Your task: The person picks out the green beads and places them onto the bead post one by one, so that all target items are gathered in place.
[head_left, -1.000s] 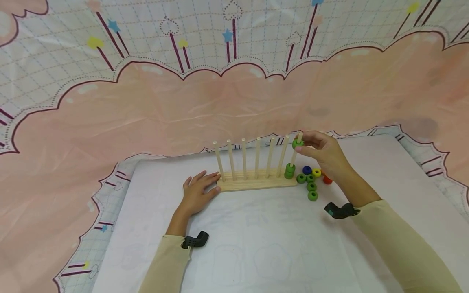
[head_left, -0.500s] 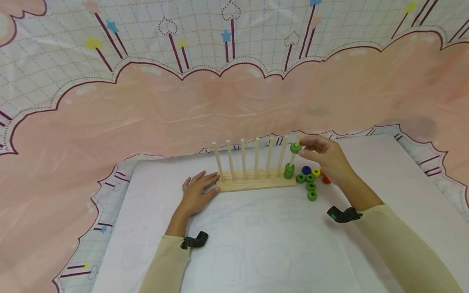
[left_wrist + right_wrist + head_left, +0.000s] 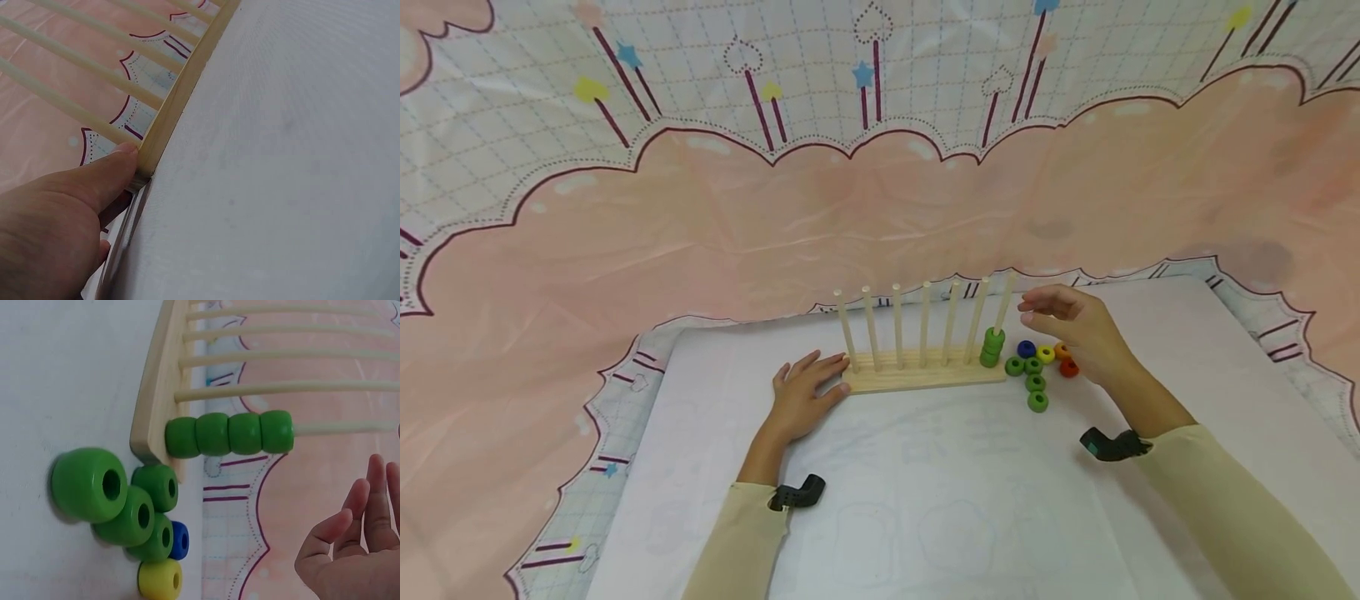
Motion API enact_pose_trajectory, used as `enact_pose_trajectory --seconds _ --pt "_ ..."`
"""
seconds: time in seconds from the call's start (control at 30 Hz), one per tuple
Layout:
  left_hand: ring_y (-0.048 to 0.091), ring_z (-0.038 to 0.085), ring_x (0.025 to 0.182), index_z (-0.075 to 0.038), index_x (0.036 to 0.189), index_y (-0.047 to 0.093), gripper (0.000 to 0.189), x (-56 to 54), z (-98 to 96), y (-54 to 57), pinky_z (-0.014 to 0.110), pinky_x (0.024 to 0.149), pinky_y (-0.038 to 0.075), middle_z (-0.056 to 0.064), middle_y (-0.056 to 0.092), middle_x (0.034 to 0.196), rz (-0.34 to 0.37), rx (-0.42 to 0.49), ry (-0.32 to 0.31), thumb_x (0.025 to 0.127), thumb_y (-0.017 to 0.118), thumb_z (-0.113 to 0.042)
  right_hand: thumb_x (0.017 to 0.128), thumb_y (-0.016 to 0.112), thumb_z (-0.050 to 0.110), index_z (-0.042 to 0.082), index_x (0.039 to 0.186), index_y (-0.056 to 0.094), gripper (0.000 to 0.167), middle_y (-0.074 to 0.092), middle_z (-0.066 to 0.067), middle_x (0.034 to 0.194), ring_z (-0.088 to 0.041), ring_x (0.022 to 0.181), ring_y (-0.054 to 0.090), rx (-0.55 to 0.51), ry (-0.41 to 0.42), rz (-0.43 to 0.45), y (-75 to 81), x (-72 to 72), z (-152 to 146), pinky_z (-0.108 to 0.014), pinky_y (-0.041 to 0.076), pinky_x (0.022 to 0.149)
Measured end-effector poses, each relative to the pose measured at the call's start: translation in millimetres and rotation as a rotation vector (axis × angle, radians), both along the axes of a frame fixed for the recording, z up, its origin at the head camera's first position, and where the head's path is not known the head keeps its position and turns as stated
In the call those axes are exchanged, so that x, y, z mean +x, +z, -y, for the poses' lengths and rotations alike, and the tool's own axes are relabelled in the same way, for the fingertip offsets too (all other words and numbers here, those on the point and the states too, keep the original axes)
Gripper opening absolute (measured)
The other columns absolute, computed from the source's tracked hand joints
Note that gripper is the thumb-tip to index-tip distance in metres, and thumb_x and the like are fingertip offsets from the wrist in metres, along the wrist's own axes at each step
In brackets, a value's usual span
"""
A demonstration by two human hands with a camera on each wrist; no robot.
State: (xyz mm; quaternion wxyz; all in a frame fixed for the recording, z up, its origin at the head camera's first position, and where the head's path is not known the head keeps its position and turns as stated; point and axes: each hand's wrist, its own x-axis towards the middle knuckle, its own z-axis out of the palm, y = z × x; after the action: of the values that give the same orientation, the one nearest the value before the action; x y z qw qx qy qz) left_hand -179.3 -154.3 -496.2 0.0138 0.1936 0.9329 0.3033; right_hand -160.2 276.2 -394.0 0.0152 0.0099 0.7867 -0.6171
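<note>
On my feed, the green bead stack (image 3: 229, 434) sits on the rightmost peg (image 3: 344, 428) of the wooden peg rack (image 3: 925, 381): four beads snug against one another, the lowest against the base. I see no gaps, so I judge they need no pressing down. The rack's other six pegs (image 3: 926, 325) are bare.

The right hand (image 3: 1078, 325) hangs just beside that peg, apart from it and from the stack; its fingers are gently bent, thumb and fingertips apart, with nothing between them. For threading a bead, I'd want it pinched by its sides, hole uncovered and squared over the peg tip before release.

The left hand (image 3: 805, 400) rests at the rack's left end, fingers spread, touching the base. I'd keep that brace, since a knock on a tall peg could shift the rack.

By the right end lie four loose green beads (image 3: 1036, 383), with a blue bead (image 3: 1026, 349), a yellow bead (image 3: 1045, 355), an orange bead (image 3: 1062, 351) and a red bead (image 3: 1069, 367). I'd lift from the outer edge of this cluster; rounded beads may roll on the white tabletop (image 3: 925, 500).
</note>
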Motion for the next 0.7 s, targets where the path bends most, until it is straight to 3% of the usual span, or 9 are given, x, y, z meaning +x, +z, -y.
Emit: enact_pose_trajectory --seconds 0.17,0.4,0.7 --pt "0.031 0.033 0.153 -0.021 0.145 0.060 0.049 -0.6 0.7 -0.6 0.068 0.119 0.002 -0.001 0.054 0.154 0.003 0.002 0.001 0.100 0.064 -0.040 0.092 0.076 0.038 0.013 0.126 0.066 0.043 0.073 0.016 0.108 -0.002 0.105 0.069 0.024 -0.007 0.031 -1.8 0.3 -7 -0.013 0.053 0.091" --pt "0.031 0.034 0.153 -0.021 0.145 0.060 0.049 -0.8 0.5 -0.8 0.069 0.119 0.002 0.000 0.054 0.154 -0.005 0.001 -0.004 0.100 0.065 -0.040 0.095 0.072 0.041 0.014 0.129 0.064 0.044 0.072 0.012 0.111 -0.003 0.104 0.069 0.135 0.061 0.032 -7.3 3.6 -19 -0.015 0.055 0.089" --pt "0.031 0.034 0.153 -0.021 0.145 0.059 0.049 -1.4 0.8 -2.2 0.068 0.119 0.001 0.000 0.054 0.154 -0.003 -0.001 -0.001 0.100 0.065 -0.040 0.095 0.071 0.045 0.008 0.134 0.062 0.054 0.070 -0.009 0.123 -0.010 0.105 0.066 0.322 0.138 0.066 -12.0 7.4 -33 -0.024 0.058 0.088"
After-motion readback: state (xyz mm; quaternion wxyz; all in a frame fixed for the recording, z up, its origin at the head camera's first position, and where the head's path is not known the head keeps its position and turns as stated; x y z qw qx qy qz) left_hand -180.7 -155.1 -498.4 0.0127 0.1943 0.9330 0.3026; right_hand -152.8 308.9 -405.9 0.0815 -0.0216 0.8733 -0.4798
